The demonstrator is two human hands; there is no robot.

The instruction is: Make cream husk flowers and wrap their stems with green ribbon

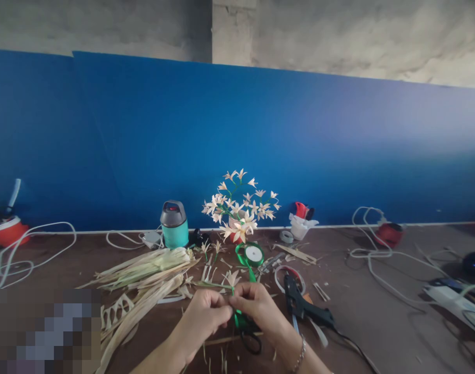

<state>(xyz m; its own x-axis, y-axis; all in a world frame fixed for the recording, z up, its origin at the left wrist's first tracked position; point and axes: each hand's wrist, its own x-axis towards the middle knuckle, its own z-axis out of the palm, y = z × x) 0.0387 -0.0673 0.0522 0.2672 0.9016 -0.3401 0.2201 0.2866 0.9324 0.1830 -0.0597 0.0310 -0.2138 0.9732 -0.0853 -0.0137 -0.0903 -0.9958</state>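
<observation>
Ribbon (252, 274) is trailing from its roll (254, 253) toward the right hand (259, 304), the roll lying just beyond the hands, probably so that more can be drawn off easily. Thumb and forefinger of that hand are pinching a green stem (233, 292) just under a pale flower (232, 279), likely so that the petals are standing free, uncrushed. The left hand (208, 314) is curling in from the other side, its fingertips almost meeting the right ones; whether it is gripping stem or ribbon cannot be told. The flower is pointing upward above the fingertips, on the near side of the roll. Scissors (252, 343) are lying below the hands, seemingly for a quick reach. A glue gun (305, 306) is resting at the right, its cord leading away from the fingers, while husks (144, 270) are spreading at the left.
</observation>
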